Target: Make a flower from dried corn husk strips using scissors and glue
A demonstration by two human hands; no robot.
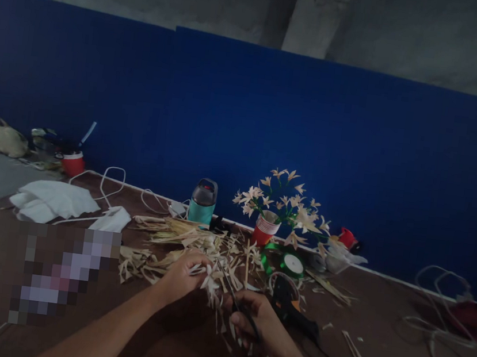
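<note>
While left hand [180, 277] pinches pale leaf flower [209, 282], right hand [264, 316] grasps scissors [232, 297].

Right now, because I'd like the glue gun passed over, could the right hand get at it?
Probably yes: the glue gun lies just beside the right hand with nothing between them, though that hand already grips scissors.

One head-worn view, facing forward and slightly down. Left hand [181, 275] and right hand [254, 313] sit close, low in frame. Beyond the fingers, the table [376, 334] runs to a blue wall [272, 119].
</note>
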